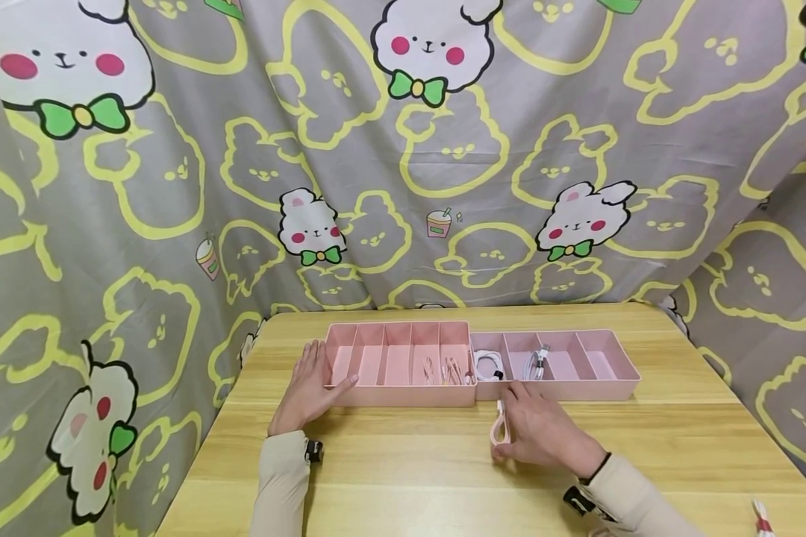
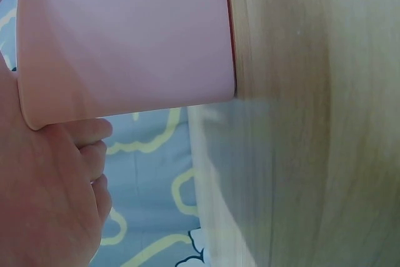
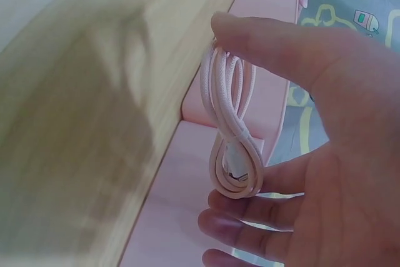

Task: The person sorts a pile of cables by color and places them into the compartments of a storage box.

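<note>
My right hand (image 1: 544, 429) pinches a coiled pale pink charging cable (image 3: 240, 123) between thumb and fingers, just in front of the right-hand tray (image 1: 557, 391). A metal plug shows inside the coil in the right wrist view. My left hand (image 1: 307, 384) rests against the left end of the pink divided tray (image 1: 403, 397), its thumb along the front wall and its straight fingers at the side. In the left wrist view, the tray wall (image 2: 125, 42) fills the space beside the palm.
The trays stand end to end. A coiled white cable (image 1: 488, 365) and a bundled cable with a metal plug (image 1: 536, 365) lie in the right tray. Small pinkish cables (image 1: 453, 371) lie in the left tray. A red-tied white cable (image 1: 762, 517) lies near the lower right. A patterned curtain (image 1: 457, 164) hangs behind.
</note>
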A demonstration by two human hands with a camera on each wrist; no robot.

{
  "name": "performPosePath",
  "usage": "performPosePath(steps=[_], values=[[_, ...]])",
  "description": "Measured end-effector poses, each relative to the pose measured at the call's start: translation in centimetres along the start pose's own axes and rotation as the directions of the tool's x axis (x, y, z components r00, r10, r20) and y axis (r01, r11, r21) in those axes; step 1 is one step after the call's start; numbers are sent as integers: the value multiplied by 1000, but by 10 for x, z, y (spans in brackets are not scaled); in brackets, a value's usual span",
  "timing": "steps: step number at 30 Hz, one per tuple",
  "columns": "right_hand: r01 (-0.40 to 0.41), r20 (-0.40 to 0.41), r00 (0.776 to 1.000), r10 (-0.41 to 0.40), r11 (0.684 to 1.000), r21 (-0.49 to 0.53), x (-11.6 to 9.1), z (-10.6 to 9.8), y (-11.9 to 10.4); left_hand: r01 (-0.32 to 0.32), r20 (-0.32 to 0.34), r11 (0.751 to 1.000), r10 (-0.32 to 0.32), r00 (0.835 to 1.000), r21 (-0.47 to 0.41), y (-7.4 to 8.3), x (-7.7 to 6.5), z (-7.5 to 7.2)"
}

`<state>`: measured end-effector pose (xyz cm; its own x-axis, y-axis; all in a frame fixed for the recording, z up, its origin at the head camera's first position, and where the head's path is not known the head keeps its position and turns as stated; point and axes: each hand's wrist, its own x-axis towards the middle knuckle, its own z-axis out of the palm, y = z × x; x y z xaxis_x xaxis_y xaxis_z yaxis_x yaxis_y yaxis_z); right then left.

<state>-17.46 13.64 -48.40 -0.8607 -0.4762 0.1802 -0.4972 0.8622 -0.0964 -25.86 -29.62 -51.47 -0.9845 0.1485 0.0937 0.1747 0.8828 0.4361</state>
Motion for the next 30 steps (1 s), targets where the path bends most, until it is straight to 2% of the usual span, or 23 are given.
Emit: performPosePath(steps=[14,23,30], values=[[24,13,1000,-24,1000,3,6,-8,0,8,3,1000,-7,1000,-4,0,0,1],[51,-16,999,-51,998,31,14,-16,-2,7,-6,1000,-7,1000,16,-1,0,1],[67,-19,998,-66,998,13,20,-22,-3,3,-14,1000,-3,1000,14,0,0,0]])
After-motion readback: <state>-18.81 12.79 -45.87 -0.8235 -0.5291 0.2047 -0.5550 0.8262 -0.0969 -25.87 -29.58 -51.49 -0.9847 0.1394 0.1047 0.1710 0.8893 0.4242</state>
